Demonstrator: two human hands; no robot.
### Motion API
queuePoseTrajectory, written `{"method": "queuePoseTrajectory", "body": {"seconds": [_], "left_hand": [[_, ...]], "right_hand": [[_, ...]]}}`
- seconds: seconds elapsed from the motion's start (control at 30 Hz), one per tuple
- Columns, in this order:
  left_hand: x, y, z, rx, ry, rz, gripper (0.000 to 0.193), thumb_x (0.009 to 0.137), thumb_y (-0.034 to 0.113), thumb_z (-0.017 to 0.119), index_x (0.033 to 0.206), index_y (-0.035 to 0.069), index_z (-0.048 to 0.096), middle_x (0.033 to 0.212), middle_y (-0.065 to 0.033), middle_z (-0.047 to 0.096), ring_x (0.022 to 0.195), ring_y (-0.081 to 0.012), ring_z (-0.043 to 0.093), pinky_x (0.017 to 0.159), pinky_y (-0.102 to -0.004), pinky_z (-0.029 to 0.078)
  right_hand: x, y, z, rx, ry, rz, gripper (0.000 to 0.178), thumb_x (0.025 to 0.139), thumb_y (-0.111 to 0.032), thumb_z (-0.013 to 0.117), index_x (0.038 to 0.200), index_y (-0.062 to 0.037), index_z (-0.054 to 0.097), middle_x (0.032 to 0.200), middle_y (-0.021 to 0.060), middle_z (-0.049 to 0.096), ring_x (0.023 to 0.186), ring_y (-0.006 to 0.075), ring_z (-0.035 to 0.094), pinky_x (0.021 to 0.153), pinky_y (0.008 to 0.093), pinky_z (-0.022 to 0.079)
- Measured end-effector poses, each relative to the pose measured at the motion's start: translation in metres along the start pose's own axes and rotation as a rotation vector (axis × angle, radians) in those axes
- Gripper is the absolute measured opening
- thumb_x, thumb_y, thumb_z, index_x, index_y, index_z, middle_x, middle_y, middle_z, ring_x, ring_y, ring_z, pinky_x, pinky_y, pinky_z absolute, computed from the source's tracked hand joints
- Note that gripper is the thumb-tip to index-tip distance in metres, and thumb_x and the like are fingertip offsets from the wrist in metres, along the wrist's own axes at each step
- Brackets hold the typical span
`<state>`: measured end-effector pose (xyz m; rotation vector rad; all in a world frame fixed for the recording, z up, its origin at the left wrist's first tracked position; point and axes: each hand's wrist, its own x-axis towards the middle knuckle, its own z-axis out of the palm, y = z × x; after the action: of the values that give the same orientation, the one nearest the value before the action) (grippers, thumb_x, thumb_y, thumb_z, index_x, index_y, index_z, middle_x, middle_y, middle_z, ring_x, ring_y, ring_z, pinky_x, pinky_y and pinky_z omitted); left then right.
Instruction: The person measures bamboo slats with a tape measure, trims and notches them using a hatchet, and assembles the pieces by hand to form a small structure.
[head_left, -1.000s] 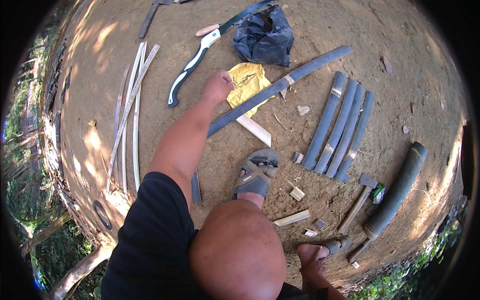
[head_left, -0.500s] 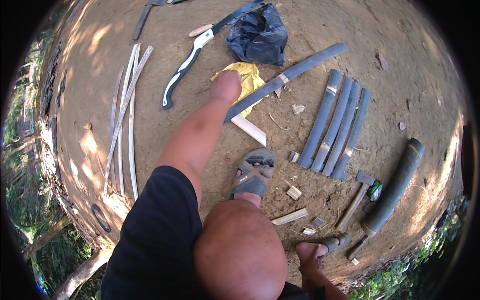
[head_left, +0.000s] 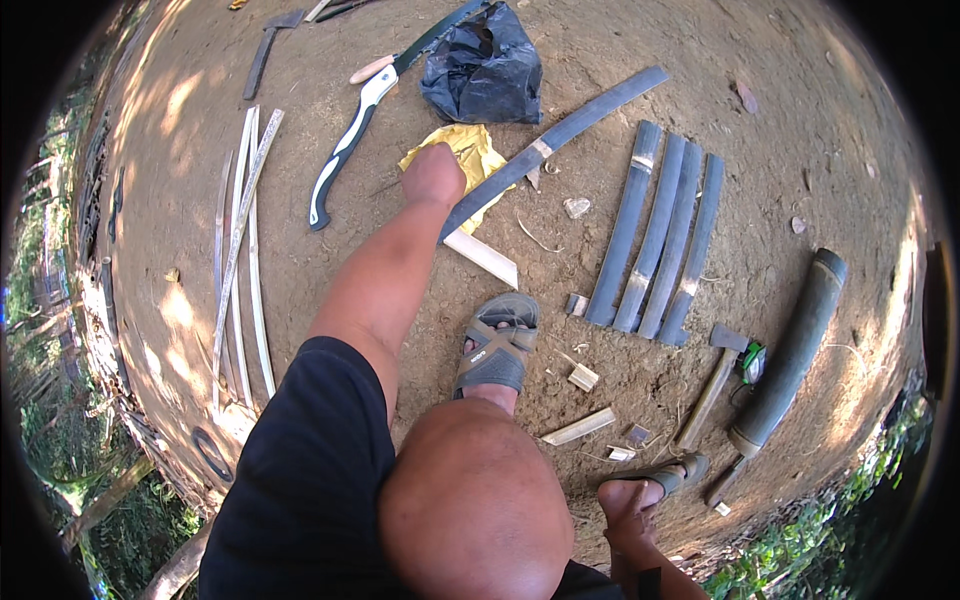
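Note:
My left hand (head_left: 435, 174) is closed over a crumpled yellow sheet (head_left: 479, 150); what its fingers hold, if anything, is hidden. Just right of the hand a dark split bamboo strip (head_left: 583, 119) lies slantwise across the sheet, its near end beside my wrist. Below that end, a pale strip with its inner side up (head_left: 483, 258) rests on the soil. Beyond the sheet sits a black plastic bag (head_left: 483, 75). A pruning saw with a white and black handle (head_left: 350, 150) lies left of the bag. My right hand is out of view.
Several dark bamboo strips (head_left: 665, 235) lie side by side at the right. Past them are a hatchet (head_left: 711, 390), a green device (head_left: 753, 362) and a thick bamboo tube (head_left: 795, 350). Thin pale slats (head_left: 240, 250) lie at the left. My sandalled foot (head_left: 497, 345) stands near the middle.
The whole view has shifted slightly, so most things appear a little further left. My left hand stays closed over the yellow sheet, and the bamboo strip keeps its place beside it.

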<state>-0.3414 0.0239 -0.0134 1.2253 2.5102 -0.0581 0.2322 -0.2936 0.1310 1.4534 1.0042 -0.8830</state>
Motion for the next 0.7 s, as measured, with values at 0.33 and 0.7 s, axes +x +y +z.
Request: {"method": "queuePoseTrajectory", "body": {"seconds": [0.33,0.7], "left_hand": [[-0.012,-0.038,0.0,-0.229,0.084,0.13,0.016,0.095,0.015,0.063,0.103,0.003,0.069,0.109,-0.0217,0.073,0.103,-0.0361,0.071,0.09,-0.0467,0.054],[-0.134,0.045,-0.08,-0.491,-0.602,0.411,0.019,0.095,0.012,0.071,0.11,0.0,0.071,0.093,-0.0025,0.072,0.081,-0.0099,0.064,0.077,-0.0279,0.053]], "right_hand": [[0.013,0.03,-0.019,0.003,-0.007,-0.189,0.122,0.083,-0.048,0.077,0.166,-0.0107,-0.004,0.138,0.0421,0.052,0.123,0.0535,0.06,0.103,0.0551,0.051],[0.113,0.04,-0.123,0.475,0.866,-0.367,0.064,0.087,-0.027,0.077,0.142,-0.0093,0.049,0.124,0.0233,0.06,0.117,0.0435,0.059,0.1,0.0508,0.049]]}}
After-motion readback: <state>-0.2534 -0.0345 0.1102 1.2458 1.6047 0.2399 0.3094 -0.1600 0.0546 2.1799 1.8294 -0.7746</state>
